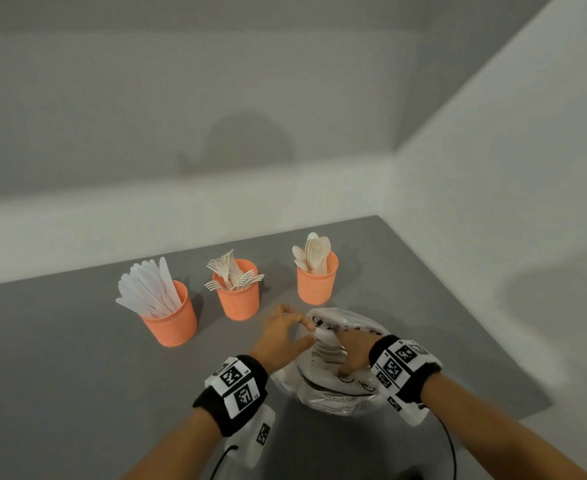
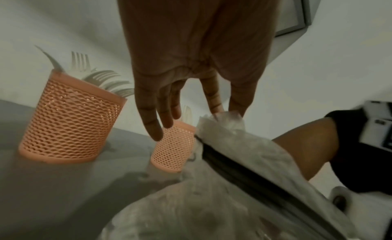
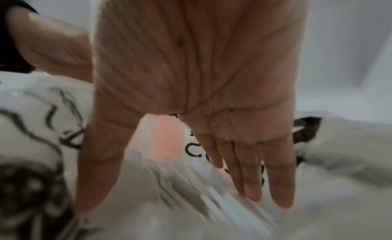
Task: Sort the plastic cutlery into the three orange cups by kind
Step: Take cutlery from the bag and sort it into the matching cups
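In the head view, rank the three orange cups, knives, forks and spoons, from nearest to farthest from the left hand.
From the left hand:
1. Fork cup, middle of the row, just beyond the hand.
2. Spoon cup, right end, behind the plastic bag.
3. Knife cup, left end.

Perforated matt orange plastic cups, pale matt cutlery, a crinkled glossy plastic bag, smooth matt grey table

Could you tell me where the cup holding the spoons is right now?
In the head view, the spoon cup stands rightmost of the three, right of the fork cup, just beyond the plastic bag.
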The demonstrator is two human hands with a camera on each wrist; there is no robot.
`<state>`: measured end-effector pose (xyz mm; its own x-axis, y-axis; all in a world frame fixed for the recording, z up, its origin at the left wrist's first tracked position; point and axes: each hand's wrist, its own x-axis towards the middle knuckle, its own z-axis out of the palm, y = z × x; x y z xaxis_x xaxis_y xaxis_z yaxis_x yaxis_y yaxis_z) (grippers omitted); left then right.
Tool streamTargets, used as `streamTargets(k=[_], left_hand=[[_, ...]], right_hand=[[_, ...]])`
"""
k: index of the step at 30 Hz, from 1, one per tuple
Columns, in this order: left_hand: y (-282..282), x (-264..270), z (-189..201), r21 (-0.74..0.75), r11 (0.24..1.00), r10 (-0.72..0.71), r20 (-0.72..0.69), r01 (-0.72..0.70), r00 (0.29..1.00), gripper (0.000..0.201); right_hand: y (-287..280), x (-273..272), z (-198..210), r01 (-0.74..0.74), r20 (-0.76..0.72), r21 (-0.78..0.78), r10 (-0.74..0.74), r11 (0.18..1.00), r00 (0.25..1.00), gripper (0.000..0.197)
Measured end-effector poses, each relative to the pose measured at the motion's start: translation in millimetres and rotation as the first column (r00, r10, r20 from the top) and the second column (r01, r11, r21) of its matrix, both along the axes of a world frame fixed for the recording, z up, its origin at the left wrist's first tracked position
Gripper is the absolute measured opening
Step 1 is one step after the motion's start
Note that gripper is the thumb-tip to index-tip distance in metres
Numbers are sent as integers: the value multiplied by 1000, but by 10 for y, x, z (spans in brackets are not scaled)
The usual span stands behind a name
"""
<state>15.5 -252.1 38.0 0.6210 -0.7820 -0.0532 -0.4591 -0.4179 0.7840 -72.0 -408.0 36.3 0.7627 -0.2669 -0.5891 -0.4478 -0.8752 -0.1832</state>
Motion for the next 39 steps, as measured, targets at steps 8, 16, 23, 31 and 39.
streamTargets(k=[8,16,23,31,39], left_hand=[[33,-93,46,78,997,-14,71,9,997,29],[6,-47,39,72,995,69,28,-71,997,36],[-19,-5,40,51,996,73,2,-73,997,46],[-9,78,69,41,996,85,-12,-84,996,41],[43,165,43,72,992,109,-43,-105,993,34]], right_hand=[[18,-120,-85,-154,-32,-158,151,975,988,85],[112,-230,-226,-134,107,-100,144,986,984,72],[112,-236,-281,2,238,37,-11,999,971,55],[169,-195,-340,35,219,180,-75,983,973,70],[185,-148,-340,116,191,199,-154,973,969,69]])
